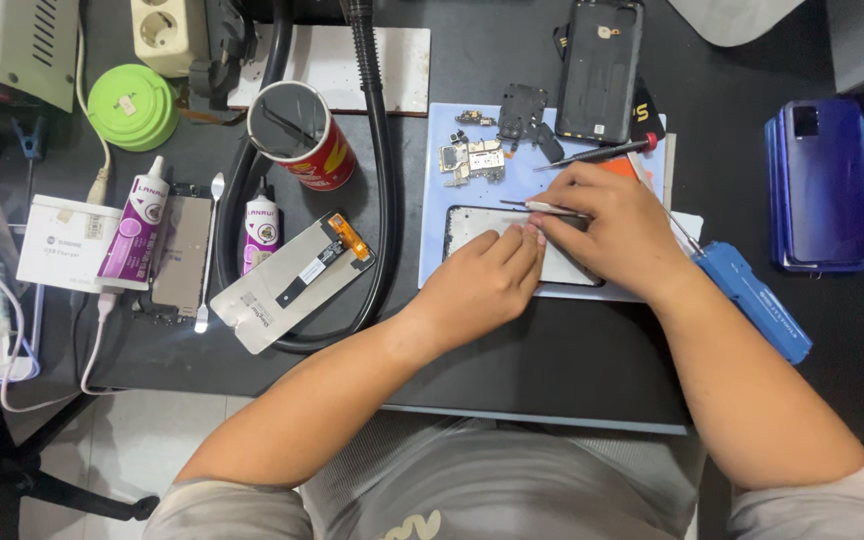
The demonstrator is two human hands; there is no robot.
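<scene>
Head view: right hand (tweezers pinched) over phone frame

We see two bare forearms coming in from the near edge, with no watch, rings or gloves on either. The left hand and right hand both have short, plain nails. Sleeves are short, light grey, ending around the upper arms at the near corners. The shirt is a grey knit with fine ribbing, and there's a bit of pale yellow print near the bottom edge.
</scene>
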